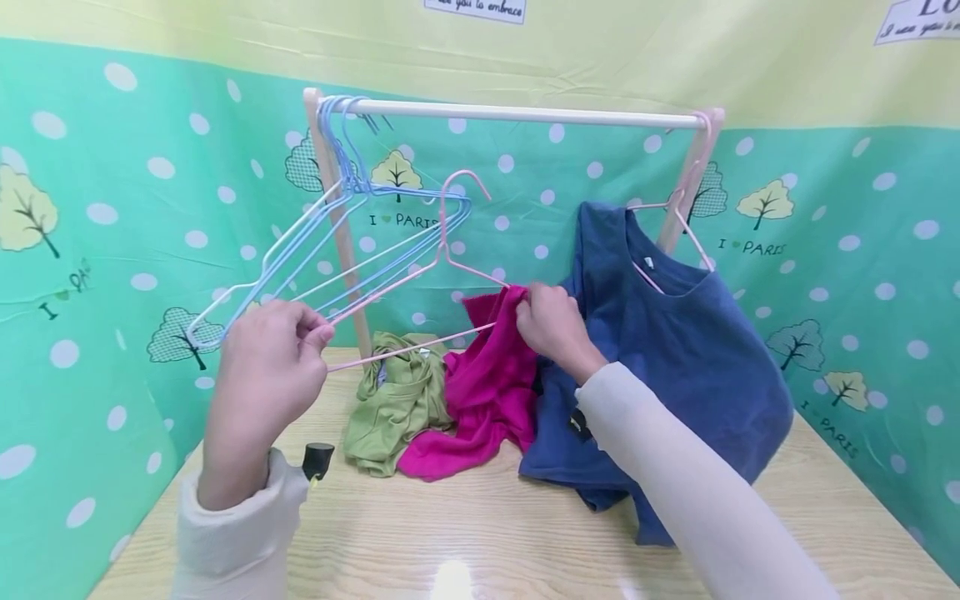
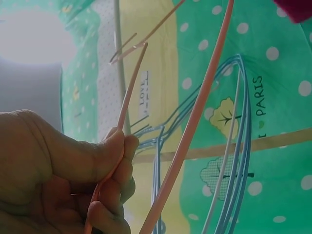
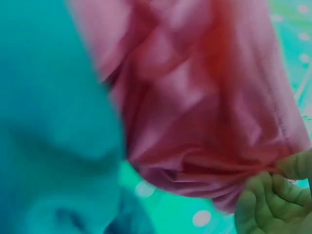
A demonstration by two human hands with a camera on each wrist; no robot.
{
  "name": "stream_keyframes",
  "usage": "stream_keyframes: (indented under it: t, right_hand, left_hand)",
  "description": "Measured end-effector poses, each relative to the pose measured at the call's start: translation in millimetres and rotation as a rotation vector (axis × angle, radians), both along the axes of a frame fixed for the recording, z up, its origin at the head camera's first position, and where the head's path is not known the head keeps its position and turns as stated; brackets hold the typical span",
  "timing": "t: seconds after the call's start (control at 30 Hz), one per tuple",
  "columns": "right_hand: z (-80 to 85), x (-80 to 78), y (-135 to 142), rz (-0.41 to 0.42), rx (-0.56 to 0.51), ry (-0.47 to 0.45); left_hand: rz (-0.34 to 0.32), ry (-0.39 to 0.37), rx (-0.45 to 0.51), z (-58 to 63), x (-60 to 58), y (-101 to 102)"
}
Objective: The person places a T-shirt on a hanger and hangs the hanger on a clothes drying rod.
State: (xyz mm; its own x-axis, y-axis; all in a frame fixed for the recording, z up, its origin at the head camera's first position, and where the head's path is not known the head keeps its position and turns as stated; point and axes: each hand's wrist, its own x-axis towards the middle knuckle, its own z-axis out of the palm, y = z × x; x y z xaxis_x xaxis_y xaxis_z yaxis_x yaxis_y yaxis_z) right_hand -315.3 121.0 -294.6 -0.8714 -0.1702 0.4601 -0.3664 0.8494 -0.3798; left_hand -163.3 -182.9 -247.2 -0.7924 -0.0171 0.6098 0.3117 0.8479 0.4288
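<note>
My left hand grips one end of a pink hanger, whose hook points up and to the right. In the left wrist view the thumb and curled fingers close round the thin hanger wire. At the hanger's other end, my right hand pinches the top of a magenta garment, which covers that end of the hanger. The garment hangs down, its lower part lying on the table. In the right wrist view, thumb and fingers pinch its gathered edge.
Several blue and white hangers hang at the left of the rack. A navy top hangs from a pink hanger at the right, its lower part touching the table. A crumpled green garment lies left of the magenta one.
</note>
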Motion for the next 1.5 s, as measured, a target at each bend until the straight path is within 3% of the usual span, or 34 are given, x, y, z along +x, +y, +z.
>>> stream_keyframes:
  t: [0.07,0.13,0.27,0.37,0.47,0.6,0.83,1.07,1.27,1.5]
  right_hand:
    - [2.9,5.3,-6.4,0.022,-0.1,-0.075]
    - [5.5,10.4,-11.0,0.037,-0.164,-0.093]
    - [6.3,8.6,-8.7,0.076,-0.163,0.065]
    - [6.1,-0.7,3.1,0.155,-0.122,0.186]
    - [6.7,-10.6,18.1,0.23,-0.108,0.188]
    - [6.9,-18.9,35.9,0.24,-0.122,0.15]
    - [5.5,-19.9,46.4,0.305,0.092,0.229]
    - [4.3,-12.9,36.0,0.351,0.171,0.159]
    - [5.4,-9.6,21.1,0.401,0.052,0.104]
    - [4.9,-8.3,18.1,0.411,-0.084,0.148]
  left_hand:
    - [0.0,-0.002,-0.001,-0.1,0.0,1.0]
    - [-0.004,-0.004,0.0,-0.4,-0.1,1.8]
    - [-0.013,-0.008,-0.003,-0.3,0.6,0.2]
    - [-0.01,-0.025,-0.003,1.0,3.3,-4.8]
    - [0.007,-0.024,-0.003,2.8,7.4,-10.9]
    - [0.02,0.023,0.003,4.1,11.7,-15.7]
    - [0.012,0.071,0.004,5.0,12.6,-13.5]
    - [-0.005,0.027,0.007,3.7,7.6,-6.5]
    - [-0.022,0.036,-0.018,0.8,1.5,5.5]
    - [-0.025,0.029,-0.006,-1.5,-5.4,10.4]
